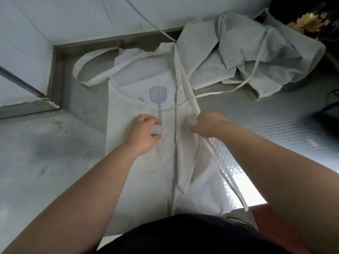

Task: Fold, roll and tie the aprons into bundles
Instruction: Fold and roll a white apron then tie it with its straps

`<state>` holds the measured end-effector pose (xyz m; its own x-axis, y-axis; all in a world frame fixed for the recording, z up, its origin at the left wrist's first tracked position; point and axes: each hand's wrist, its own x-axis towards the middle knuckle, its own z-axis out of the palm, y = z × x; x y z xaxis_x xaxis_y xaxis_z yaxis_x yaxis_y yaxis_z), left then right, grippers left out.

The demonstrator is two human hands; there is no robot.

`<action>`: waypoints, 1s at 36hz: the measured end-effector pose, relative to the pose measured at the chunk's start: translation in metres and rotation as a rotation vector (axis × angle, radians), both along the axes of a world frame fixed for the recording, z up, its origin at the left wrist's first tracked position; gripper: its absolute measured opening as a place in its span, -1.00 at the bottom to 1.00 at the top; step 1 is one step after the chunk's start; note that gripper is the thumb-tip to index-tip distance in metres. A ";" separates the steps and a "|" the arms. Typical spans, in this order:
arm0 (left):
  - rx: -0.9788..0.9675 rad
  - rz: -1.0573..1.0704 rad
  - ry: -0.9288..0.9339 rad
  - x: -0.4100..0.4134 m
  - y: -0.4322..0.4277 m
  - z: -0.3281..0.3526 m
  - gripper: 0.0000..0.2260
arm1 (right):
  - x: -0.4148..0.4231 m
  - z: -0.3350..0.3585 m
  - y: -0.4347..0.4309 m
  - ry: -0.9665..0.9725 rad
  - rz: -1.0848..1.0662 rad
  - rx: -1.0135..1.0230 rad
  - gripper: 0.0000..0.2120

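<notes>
Two hands are on one pale apron point(139, 85). It lies lengthwise on the grey worktop point(45, 153), bib toward the far side. Its near end is cut off from my feed by the dark clothing point(183, 235) of the person wearing the camera.

The left hand point(145, 131) has its fingers curled and pinches something pale just beside the handle of the blue spatula print point(157, 94). That spot is blurred, so I cannot tell whether it holds a fold of cloth or a strap end. The right hand point(207, 123) is closed round a flat tie point(189, 88) that runs from the fist toward the far top corner of the apron. Its fingertips are hidden behind the back of the hand.

At the near right, glare washes out the embossed metal of the worktop, and another tie hanging over that edge is hard to follow.

The neck loop point(91, 70) lies spread to the far left of the bib. A second apron point(247, 52) sits crumpled at the far right, touching the first. Its thin strap point(229, 90) trails across the folded apron as far as the spatula print. A pale cable point(146, 21) crosses the far wall. A dark object with gold leaves point(308, 21) is partly out of view in the far right corner.
</notes>
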<state>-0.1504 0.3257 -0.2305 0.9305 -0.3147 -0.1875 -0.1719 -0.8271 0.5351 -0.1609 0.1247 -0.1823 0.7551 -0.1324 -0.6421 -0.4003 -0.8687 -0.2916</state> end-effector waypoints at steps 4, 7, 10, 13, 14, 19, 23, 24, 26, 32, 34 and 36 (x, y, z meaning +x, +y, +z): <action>-0.100 0.045 0.071 0.002 0.000 -0.002 -0.70 | 0.010 0.009 0.017 -0.001 -0.219 0.357 -0.77; -0.259 0.150 0.156 0.002 -0.002 0.003 -0.80 | 0.021 0.006 0.034 -0.021 -0.289 0.528 -0.75; -0.369 0.210 0.230 -0.004 -0.001 0.009 -0.63 | 0.028 -0.003 0.048 -0.031 -0.300 0.551 -0.74; -0.358 0.187 0.264 -0.008 0.002 0.009 -0.34 | 0.033 -0.008 0.059 -0.011 -0.342 0.607 -0.75; -0.325 0.179 0.251 -0.008 0.002 0.007 -0.34 | 0.034 -0.009 0.061 0.020 -0.390 0.659 -0.76; -0.108 0.137 0.039 0.001 0.001 -0.003 -0.52 | 0.038 -0.010 0.054 -0.113 -0.311 0.506 -0.74; -0.138 0.227 -0.009 0.012 -0.006 -0.003 -0.79 | 0.035 -0.007 0.033 -0.293 -0.184 0.154 -0.75; -0.130 0.230 -0.022 0.015 -0.007 -0.003 -0.82 | 0.035 -0.008 0.028 -0.291 -0.178 0.108 -0.74; -0.122 0.230 -0.031 0.023 -0.013 -0.002 -0.83 | 0.038 -0.011 0.016 -0.247 -0.168 0.035 -0.63; -0.104 0.231 0.009 0.036 -0.028 -0.002 -0.84 | 0.039 -0.024 -0.011 -0.225 -0.284 0.021 -0.82; -0.134 0.262 0.029 0.037 -0.031 -0.004 -0.85 | 0.038 -0.027 -0.018 -0.247 -0.283 0.028 -0.69; -0.147 0.296 0.041 0.037 -0.032 -0.004 -0.86 | 0.038 -0.030 -0.025 -0.251 -0.326 0.056 -0.64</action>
<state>-0.1137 0.2936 -0.2348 0.9783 -0.0579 -0.1992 0.0887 -0.7515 0.6538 -0.1233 0.0994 -0.2126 0.8136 -0.3607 -0.4561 -0.5621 -0.6884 -0.4583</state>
